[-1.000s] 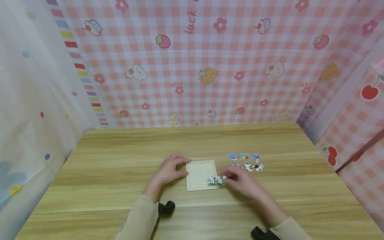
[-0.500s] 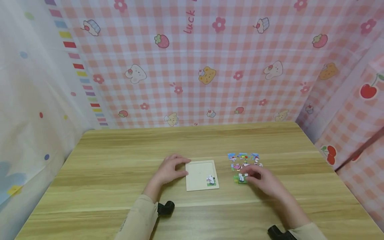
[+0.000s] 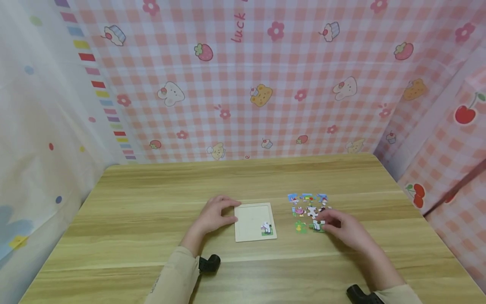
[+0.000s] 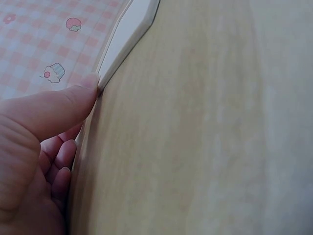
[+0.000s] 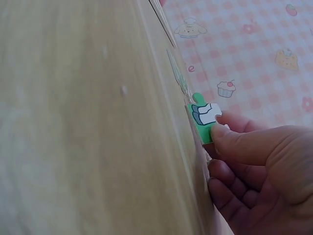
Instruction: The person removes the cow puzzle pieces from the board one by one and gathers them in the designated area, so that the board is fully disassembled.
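A square, pale wooden puzzle tray (image 3: 248,221) lies on the table. One puzzle piece (image 3: 267,229) with a white animal on green sits in its lower right corner. My left hand (image 3: 214,215) rests at the tray's left side, thumb and forefinger against the edge; in the left wrist view the thumb (image 4: 68,106) touches the rim. Between thumb and fingers my right hand (image 3: 347,230) pinches a green puzzle piece (image 5: 208,117) with white legs on it. The held piece is at the lower right of the loose pieces, just above the tabletop or on it.
Right of the tray, several loose puzzle pieces (image 3: 298,211) lie in rows, among them a green one (image 3: 301,227) next to the held piece. The wood-grain table (image 3: 171,181) ends at a pink checked curtain (image 3: 235,126). Black wrist cameras (image 3: 209,264) are on both forearms.
My right hand has carried its piece from the tray's right edge rightward to the loose pieces, away from the corner piece. My left hand has stayed at the tray.
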The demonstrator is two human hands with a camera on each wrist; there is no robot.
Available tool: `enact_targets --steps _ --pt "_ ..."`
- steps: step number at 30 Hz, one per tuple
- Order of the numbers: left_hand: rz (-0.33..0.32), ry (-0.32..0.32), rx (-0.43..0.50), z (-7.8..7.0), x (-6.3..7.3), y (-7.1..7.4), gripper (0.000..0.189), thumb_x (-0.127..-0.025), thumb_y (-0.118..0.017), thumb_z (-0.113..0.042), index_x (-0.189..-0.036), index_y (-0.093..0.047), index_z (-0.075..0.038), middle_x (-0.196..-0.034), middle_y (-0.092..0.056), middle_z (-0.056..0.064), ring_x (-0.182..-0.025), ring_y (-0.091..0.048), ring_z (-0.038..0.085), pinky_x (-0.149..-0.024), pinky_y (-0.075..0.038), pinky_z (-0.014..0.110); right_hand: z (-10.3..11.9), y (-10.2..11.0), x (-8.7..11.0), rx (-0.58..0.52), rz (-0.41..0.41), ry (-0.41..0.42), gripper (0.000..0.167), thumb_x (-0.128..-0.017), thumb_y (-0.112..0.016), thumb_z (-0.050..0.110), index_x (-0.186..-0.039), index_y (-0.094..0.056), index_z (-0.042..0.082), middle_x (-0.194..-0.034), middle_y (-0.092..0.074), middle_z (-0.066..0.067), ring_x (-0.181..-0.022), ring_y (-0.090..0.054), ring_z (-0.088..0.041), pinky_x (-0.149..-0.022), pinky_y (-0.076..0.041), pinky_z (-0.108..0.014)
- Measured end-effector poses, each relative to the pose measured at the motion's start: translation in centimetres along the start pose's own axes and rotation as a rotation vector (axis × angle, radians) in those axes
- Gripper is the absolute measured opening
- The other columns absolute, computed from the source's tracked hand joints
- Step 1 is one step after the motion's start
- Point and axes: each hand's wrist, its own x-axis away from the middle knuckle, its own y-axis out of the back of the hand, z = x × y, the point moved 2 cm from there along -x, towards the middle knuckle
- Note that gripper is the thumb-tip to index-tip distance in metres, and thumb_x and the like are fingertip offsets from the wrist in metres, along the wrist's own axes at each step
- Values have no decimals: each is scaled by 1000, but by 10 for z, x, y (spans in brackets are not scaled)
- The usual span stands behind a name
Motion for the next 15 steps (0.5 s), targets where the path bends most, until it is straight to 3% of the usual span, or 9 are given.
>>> enact_targets --steps 8,15 --pt "7 0 10 0 0 1 43 -85 -79 -20 -126 -68 -15 -128 -58 10 -122 -47 33 -106 -35 51 -4 -2 -2 20 0 14 24 -86 -72 -3 -104 -71 13 -83 -61 4 -76 -53 -7 -66 -47 -25" --pt "-3 -9 0 -1 0 1 41 -85 -79 -20 -125 -69 -15 -126 -58 10 -121 -48 33 -106 -35 52 -7 -4 -4 34 -23 45 23 -84 -73 -4 -103 -72 10 -86 -64 5 -78 -55 -7 -68 -49 -25"
